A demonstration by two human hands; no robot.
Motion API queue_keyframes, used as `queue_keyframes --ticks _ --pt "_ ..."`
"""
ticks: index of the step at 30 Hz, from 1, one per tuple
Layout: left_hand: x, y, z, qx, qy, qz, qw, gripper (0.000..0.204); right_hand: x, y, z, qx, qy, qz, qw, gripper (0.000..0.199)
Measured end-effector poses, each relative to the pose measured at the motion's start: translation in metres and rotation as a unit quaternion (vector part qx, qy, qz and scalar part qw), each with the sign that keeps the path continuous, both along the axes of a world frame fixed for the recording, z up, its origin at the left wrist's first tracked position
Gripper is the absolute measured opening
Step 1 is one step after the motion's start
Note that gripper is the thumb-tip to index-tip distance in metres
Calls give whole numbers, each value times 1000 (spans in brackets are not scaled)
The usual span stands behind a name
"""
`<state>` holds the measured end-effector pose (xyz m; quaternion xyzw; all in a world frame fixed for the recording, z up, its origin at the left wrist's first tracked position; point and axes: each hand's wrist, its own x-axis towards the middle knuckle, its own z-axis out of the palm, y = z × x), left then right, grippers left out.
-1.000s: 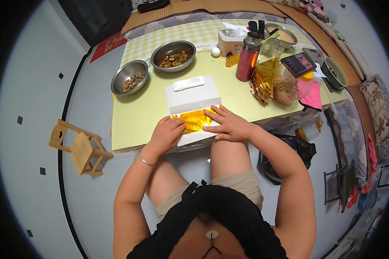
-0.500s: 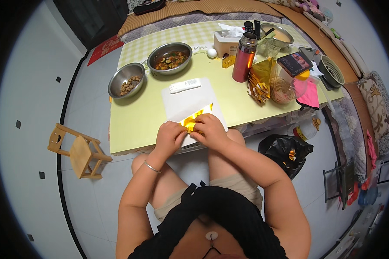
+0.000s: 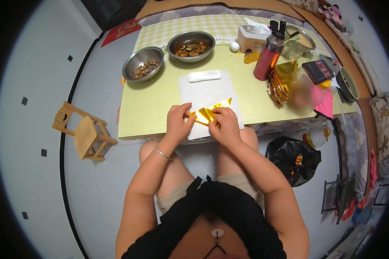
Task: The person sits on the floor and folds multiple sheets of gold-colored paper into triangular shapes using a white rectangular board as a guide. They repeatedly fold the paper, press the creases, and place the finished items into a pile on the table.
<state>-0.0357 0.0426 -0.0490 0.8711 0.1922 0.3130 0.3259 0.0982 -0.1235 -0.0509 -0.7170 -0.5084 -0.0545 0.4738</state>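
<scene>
A shiny gold foil paper, creased and partly folded, stretches between my hands at the table's near edge. My left hand pinches its left end with the thumb against the fingers. My right hand grips it nearer the middle, and a pointed gold corner sticks out beyond those fingers. Beneath the paper lies a white sheet or board. On the far end of that board rests a long white object whose kind I cannot make out.
Two steel bowls of food, one with nuts and one with soup, stand far left. A red thermos, stacked gold pieces, a tissue box and a phone crowd the right. A black bag sits on the floor.
My hands have moved apart, showing more of the foil between them with a fold at its middle. The whole view has shifted, so the table appears farther right.
</scene>
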Motion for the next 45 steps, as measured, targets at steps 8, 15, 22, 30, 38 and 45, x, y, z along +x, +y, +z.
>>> queue_keyframes --ticks 8,15,22,30,38,45 --pt "-1 -2 2 -8 20 28 999 51 1 -1 2 -13 -33 6 999 15" --pt "-1 -2 5 -11 11 13 1000 52 -3 0 7 -67 -118 1 991 47" --pt "-2 1 3 -10 16 20 1000 51 -4 2 8 -96 -136 -1 986 45" --pt "-4 -14 30 296 -11 42 954 40 -3 0 9 -107 -132 -1 985 45" --pt "8 -8 17 205 100 -89 970 23 8 -5 12 -117 -110 50 986 52" --pt "23 -38 26 236 131 7 963 26 35 -4 27 -122 -56 55 989 58"
